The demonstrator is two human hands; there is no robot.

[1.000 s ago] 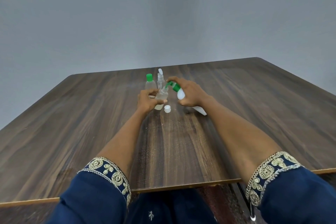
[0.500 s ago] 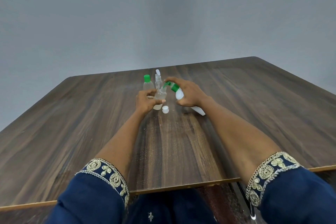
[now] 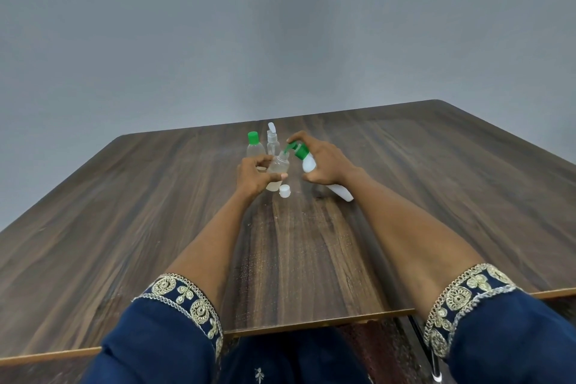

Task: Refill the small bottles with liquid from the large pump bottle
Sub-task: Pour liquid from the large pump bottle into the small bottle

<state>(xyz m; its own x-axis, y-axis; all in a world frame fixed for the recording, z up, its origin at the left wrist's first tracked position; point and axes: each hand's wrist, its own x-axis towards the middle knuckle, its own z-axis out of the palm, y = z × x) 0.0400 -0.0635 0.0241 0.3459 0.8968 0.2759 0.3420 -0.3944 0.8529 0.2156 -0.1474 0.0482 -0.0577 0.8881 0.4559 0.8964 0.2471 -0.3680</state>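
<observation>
Left hand [image 3: 254,176] grip pinching uncapped small bottle [image 3: 278,170], right hand [image 3: 324,162] grip wrapped round tilted pump bottle [image 3: 314,170]: nozzle misalignment risks spillage onto surface [image 3: 156,212].

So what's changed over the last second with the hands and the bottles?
Very little. The left hand holds the small clear bottle and the right hand grips the tilted white pump bottle, its green nozzle at the small bottle's mouth, as before. The white cap, green-capped bottle and spray bottle have not moved on the table.
</observation>
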